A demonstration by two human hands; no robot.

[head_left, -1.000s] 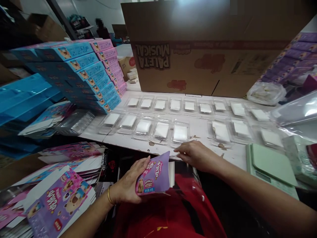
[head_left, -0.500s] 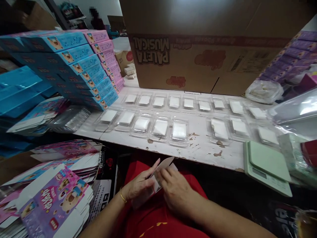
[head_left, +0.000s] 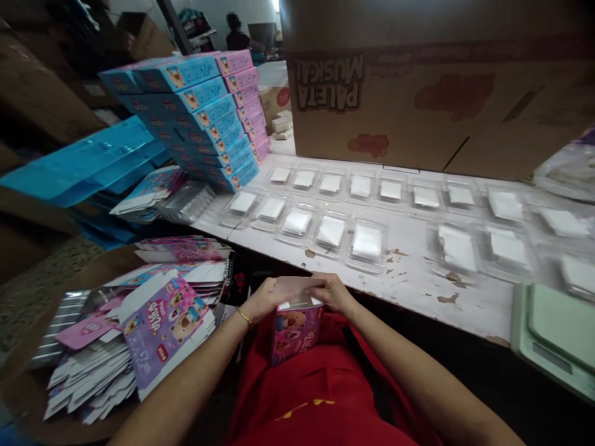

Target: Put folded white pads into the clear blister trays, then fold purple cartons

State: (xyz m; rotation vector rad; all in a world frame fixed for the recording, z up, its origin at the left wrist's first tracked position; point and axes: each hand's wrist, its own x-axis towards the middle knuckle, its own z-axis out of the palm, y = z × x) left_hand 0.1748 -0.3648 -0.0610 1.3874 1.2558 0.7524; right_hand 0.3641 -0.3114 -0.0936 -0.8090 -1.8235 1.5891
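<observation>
A purple and pink printed cardboard box (head_left: 295, 331) stands upright in my lap, its white top flap raised and its inside partly showing. My left hand (head_left: 261, 301) grips the box at its upper left edge, the fingers partly hidden behind the flap. On the other side, my right hand (head_left: 336, 292) is closed on the upper right edge, fingertips at the flap. Just beyond, on the table, lie clear plastic trays with white packets, the nearest being this tray (head_left: 367, 243).
Flat printed boxes (head_left: 170, 325) fill a carton at my left. Behind them rises a stack of blue and pink boxes (head_left: 199, 118). A large brown carton (head_left: 395, 93) stands along the table's back, and a pale green scale (head_left: 560, 334) sits at the right front edge.
The box has turned from edge-on with its back towards me to upright, opened out, with its printed face showing. Both hands have shifted to its top edges. My view has swung left.
</observation>
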